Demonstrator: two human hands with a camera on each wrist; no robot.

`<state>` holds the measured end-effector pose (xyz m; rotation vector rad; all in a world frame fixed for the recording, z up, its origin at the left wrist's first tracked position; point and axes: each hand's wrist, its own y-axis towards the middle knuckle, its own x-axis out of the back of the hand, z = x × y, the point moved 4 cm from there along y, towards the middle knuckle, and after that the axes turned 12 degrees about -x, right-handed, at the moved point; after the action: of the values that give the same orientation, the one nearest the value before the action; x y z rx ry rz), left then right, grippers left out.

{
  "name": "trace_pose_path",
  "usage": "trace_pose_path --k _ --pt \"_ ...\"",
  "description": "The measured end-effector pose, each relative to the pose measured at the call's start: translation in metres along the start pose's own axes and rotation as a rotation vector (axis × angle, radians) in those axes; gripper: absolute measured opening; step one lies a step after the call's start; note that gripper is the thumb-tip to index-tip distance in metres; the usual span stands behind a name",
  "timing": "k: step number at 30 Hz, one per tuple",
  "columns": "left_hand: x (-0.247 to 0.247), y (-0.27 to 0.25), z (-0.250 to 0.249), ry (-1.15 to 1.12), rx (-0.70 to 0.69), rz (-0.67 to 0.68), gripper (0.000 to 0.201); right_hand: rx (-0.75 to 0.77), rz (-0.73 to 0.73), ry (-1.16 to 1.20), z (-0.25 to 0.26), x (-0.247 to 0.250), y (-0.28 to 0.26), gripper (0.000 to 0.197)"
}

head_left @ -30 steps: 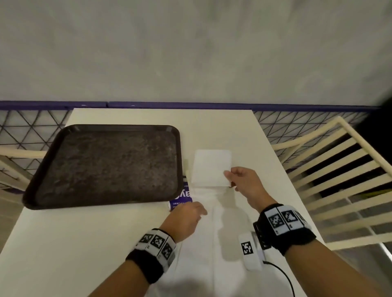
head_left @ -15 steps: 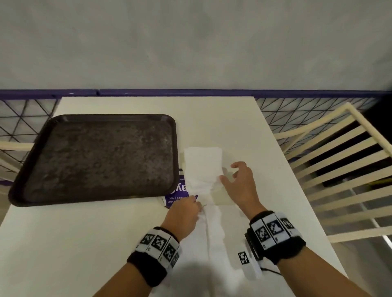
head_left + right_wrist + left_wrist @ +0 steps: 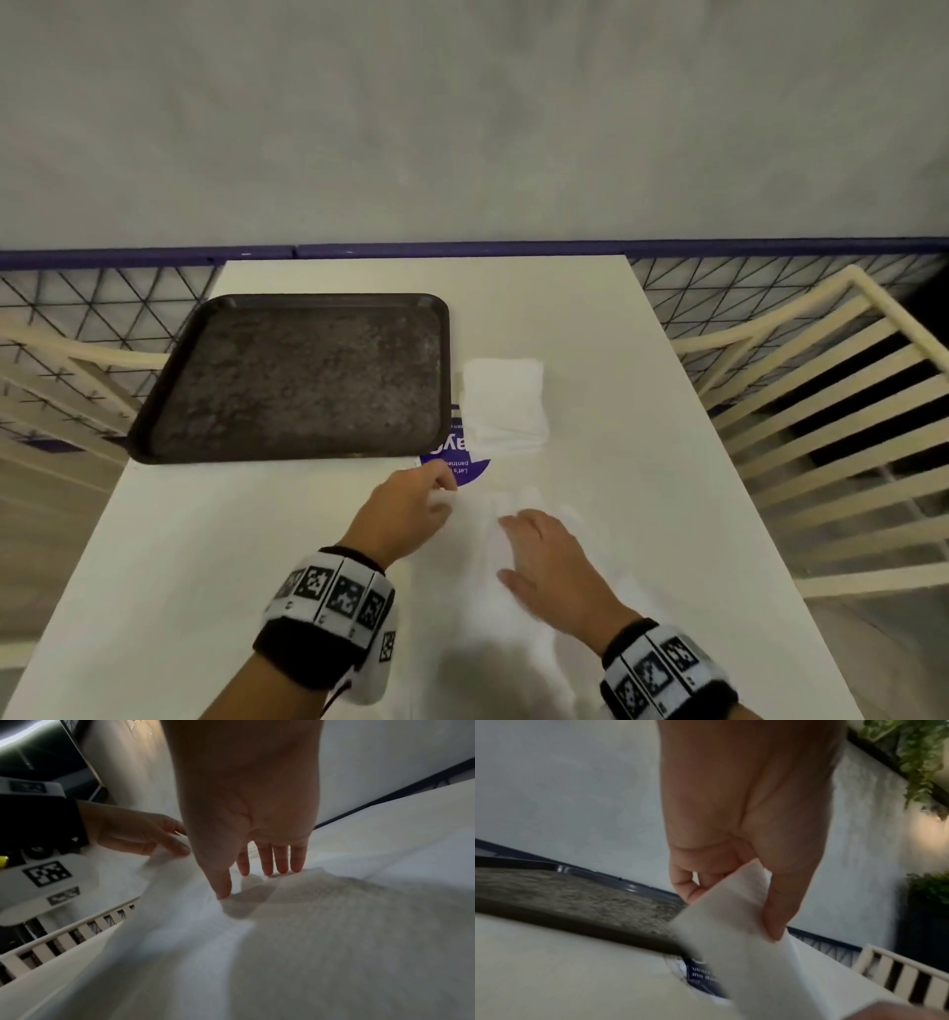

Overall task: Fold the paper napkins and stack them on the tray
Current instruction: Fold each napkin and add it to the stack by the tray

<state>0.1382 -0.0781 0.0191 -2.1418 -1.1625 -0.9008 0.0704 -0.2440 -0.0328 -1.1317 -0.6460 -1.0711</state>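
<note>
Left hand [image 3: 744,833] pinches unfolded napkin [image 3: 518,591] corner; right hand [image 3: 552,570] flat, fingers spread on it. Napkin edges blurred, near end cut off.

A round purple sticker [image 3: 457,465] on the table [image 3: 642,411] is showing upside-down white print, only partly legible: large letters "ay" and a smaller "Let's". The wristbands are carrying square black-and-white code markers [image 3: 328,593], with no words.

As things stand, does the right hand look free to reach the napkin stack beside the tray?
Probably yes. The right hand lies flat, fingers straight, on the unfolded napkin, holding nothing. Only bare table lies between it and the napkin stack. The left hand pinches the napkin's edge, off to the side.
</note>
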Motion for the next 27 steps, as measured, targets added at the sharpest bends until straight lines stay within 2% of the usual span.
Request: trace_pose_path --k 6,11,13,16,18,21,24,27 --pt "0.029 -0.039 -0.017 -0.067 0.029 -0.165 0.032 0.053 -0.011 -0.063 -0.006 -0.009 -0.009 0.059" --pt "0.062 -0.069 -0.034 -0.149 0.009 -0.333 0.049 0.023 0.016 -0.077 -0.012 -0.011 -0.014 0.054" --pt "0.071 -0.080 -0.043 -0.224 -0.032 -0.354 0.056 0.013 -0.009 0.033 -0.009 -0.001 -0.015 0.053" --pt "0.078 -0.093 -0.054 -0.250 -0.102 -0.334 0.063 0.063 -0.127 0.330 0.008 0.034 -0.020 0.056" --pt "0.080 -0.098 -0.060 -0.163 -0.189 -0.301 0.057 0.162 -0.168 0.451 0.026 0.063 -0.028 0.065" --pt "0.081 -0.101 -0.068 0.014 -0.301 -0.245 0.035 0.332 -0.147 0.422 0.053 0.090 -0.039 0.070" --pt "0.083 -0.101 -0.073 0.084 -0.378 -0.262 0.021 0.412 -0.164 0.364 0.065 0.098 -0.041 0.049" --pt "0.089 -0.105 -0.077 0.072 -0.422 -0.339 0.025 0.366 -0.117 0.470 0.068 0.098 -0.045 0.021"
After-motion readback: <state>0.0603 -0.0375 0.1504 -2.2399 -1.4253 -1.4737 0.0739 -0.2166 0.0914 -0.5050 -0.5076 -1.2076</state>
